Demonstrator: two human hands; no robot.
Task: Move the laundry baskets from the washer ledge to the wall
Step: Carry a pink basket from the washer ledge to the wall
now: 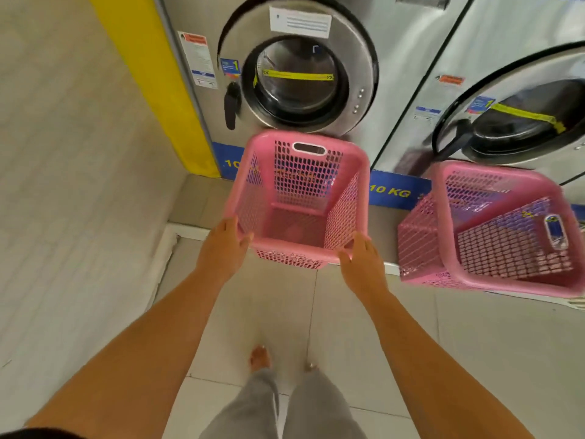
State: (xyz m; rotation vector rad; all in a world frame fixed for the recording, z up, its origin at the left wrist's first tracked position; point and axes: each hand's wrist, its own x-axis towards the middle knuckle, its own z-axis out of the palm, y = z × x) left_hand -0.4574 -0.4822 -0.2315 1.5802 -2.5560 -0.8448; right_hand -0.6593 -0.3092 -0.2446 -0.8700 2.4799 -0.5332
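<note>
We grip the near rim of the left pink basket with left hand and right hand, fingers closed on it; lift level, clearing the washer ledge.

free: tiled floor between arms | blocked: second basket right, washer ahead

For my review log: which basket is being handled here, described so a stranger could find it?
Find the left washer beside the yellow panel. Below its door sits a pink basket, upright. Unlike the tilted pink basket rightward, both hands grip its near rim: left hand, right hand.
</note>
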